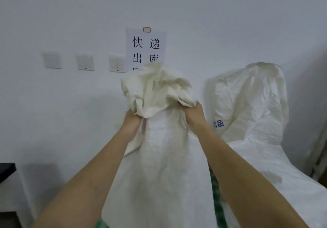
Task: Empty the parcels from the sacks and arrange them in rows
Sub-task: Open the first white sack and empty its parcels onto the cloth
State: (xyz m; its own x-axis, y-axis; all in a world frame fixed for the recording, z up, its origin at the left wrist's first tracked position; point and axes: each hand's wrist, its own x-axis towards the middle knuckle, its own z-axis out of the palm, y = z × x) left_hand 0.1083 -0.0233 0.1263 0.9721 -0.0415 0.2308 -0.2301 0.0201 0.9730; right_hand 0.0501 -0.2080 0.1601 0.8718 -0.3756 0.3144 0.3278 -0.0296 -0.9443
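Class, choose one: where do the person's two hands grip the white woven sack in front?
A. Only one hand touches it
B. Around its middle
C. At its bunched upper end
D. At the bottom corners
C: the left hand and right hand both clutch the white woven sack just below its crumpled top.

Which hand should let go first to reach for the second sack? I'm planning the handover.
Probably the right hand: the second sack stands on its side. Both hands grip the bunched end of the raised sack, so the left hand could hold on.

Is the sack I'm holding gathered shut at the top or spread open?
Gathered shut: both the left hand and right hand grip the sack below its bunched top.
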